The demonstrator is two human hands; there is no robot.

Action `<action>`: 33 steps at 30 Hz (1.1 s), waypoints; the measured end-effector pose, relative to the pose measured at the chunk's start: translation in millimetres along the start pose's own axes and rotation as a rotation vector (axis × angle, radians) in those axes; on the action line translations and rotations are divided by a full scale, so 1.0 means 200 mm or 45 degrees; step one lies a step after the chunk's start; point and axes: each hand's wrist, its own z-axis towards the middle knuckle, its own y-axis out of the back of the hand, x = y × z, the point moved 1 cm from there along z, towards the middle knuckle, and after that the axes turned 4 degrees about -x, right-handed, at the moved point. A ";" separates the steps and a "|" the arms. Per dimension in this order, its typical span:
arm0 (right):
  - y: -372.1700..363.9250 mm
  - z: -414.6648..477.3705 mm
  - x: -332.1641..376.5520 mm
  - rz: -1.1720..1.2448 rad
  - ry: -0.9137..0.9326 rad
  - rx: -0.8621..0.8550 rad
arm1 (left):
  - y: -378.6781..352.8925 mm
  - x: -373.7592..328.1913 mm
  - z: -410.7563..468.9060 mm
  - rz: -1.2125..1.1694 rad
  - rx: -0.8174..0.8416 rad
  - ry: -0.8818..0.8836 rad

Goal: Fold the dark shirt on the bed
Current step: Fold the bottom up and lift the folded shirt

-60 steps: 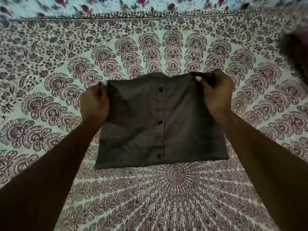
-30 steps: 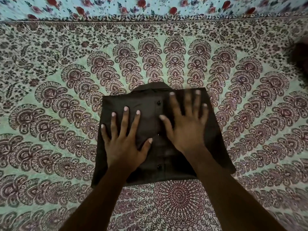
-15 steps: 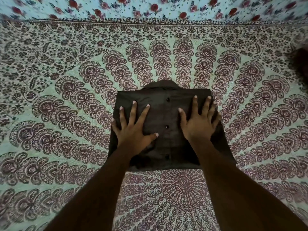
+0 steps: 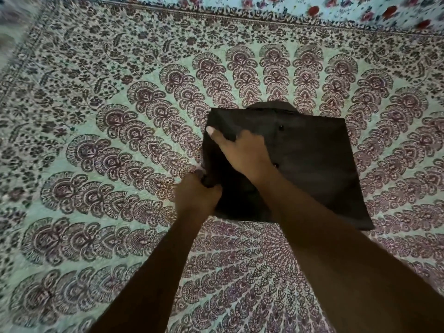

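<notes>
Both hands shifted left; left hand fingers seemingly pinch shirt edge.

You see a pale green bedspread printed with maroon fans, and beyond it a rose-printed cloth.

Open bedspread surrounds the folded shirt; both hands crowd its left edge.

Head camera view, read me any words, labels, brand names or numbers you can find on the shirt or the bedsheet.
None. The dark shirt shows only plain buttons, with no tag or logo in sight. The bedsheet carries only a printed floral pattern, no lettering.
</notes>
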 end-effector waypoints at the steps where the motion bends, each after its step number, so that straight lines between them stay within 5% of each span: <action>1: 0.01 0.00 0.04 -0.032 -0.035 0.045 | 0.00 -0.04 -0.03 -0.113 0.060 -0.047; 6: 0.08 0.03 0.17 -0.278 -0.053 0.212 | -0.09 -0.16 -0.18 -0.350 0.153 -0.416; 10: 0.09 0.08 0.08 -0.451 0.053 0.164 | -0.14 -0.14 -0.23 -0.498 0.288 -0.453; 13: 0.17 0.07 -0.06 -0.190 -0.030 0.156 | -0.12 -0.07 -0.27 -0.991 0.449 -0.387; 15: 0.24 0.01 -0.11 0.107 -0.094 0.177 | -0.08 -0.02 -0.30 -1.244 0.350 -0.324; 19: 0.47 -0.30 -0.05 0.722 -0.126 0.199 | -0.01 0.12 -0.33 -1.207 0.131 -0.164; 25: 0.76 -0.77 0.23 1.127 0.030 0.363 | 0.18 0.14 -0.41 -1.600 0.428 0.298; 33: 0.72 -1.18 0.40 1.498 0.180 0.473 | 0.37 0.29 -0.55 -1.959 0.439 0.403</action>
